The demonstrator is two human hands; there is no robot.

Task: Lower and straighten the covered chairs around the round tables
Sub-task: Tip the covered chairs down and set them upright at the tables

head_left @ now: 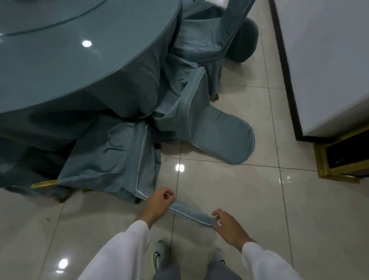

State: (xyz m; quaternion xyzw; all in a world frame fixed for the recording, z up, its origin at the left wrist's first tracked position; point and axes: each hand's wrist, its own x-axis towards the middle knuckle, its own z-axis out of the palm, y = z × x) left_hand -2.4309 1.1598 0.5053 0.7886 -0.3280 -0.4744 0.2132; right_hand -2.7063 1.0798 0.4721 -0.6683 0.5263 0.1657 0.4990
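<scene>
Both hands on the nearest chair (109, 159), tipped against the table (72, 66) — left hand (158, 201) and right hand (228, 224) curled round its top edge (190, 215). Soft, slippery cover over a stiff frame, probably fairly light; best gripped through cloth onto the rail, not fabric alone.

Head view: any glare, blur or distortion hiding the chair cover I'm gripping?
Head view: ceiling-light glare spots dot the floor tiles and the round table, none on the chair cover; wide-angle bending curves the tile lines; left hand and right hand look slightly soft.
</scene>
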